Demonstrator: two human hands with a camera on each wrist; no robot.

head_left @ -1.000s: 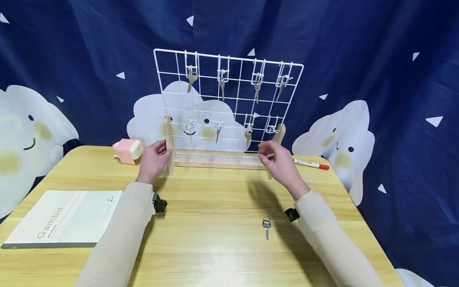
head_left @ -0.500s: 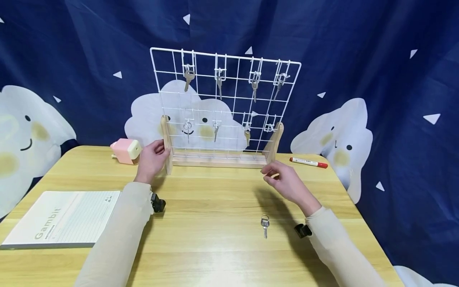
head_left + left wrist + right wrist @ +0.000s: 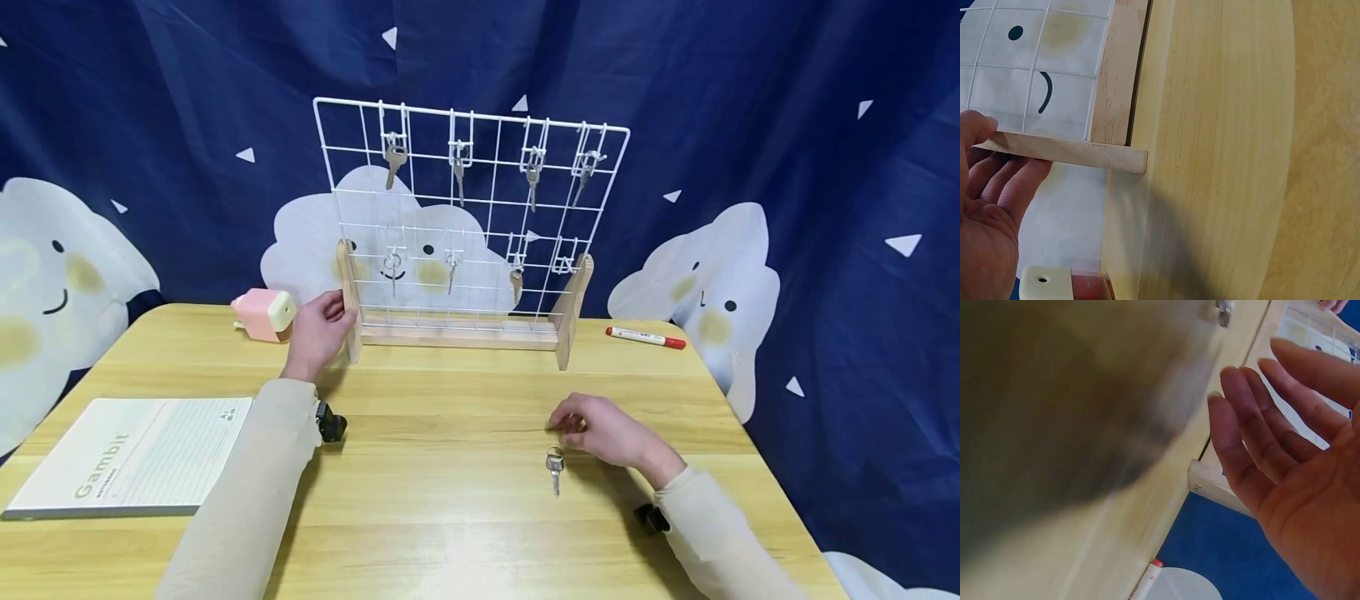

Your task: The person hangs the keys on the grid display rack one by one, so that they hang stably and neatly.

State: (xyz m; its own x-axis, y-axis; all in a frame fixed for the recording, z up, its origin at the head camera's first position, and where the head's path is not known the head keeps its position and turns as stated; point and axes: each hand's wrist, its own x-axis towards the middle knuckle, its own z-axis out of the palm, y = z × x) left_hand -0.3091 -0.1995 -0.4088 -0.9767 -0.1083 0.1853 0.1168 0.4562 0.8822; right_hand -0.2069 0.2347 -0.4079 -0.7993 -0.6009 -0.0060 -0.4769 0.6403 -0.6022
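A white wire grid rack stands on a wooden base (image 3: 459, 336) at the back of the table. My left hand (image 3: 313, 333) grips its left wooden side post (image 3: 1072, 150), thumb on one face and fingers on the other. Several keys hang from the grid's hooks, among them a brassy one (image 3: 517, 286) at lower right; the hook (image 3: 564, 265) beside it is bare. On the table lies a silver key (image 3: 555, 473) with a ring. Just behind that ring hovers my right hand (image 3: 603, 431), fingers loosely bent and holding nothing, as the right wrist view also shows.
A pink and cream pencil sharpener (image 3: 264, 315) stands left of the rack, close to my left hand. The notebook (image 3: 127, 454) lies at front left. To the rack's right is a red-capped marker (image 3: 645, 337). A blue curtain (image 3: 750, 108) hangs behind the table.
My right hand has come away from the rack's lower right, down and toward me, to the silver key. My left hand stays on the side post.
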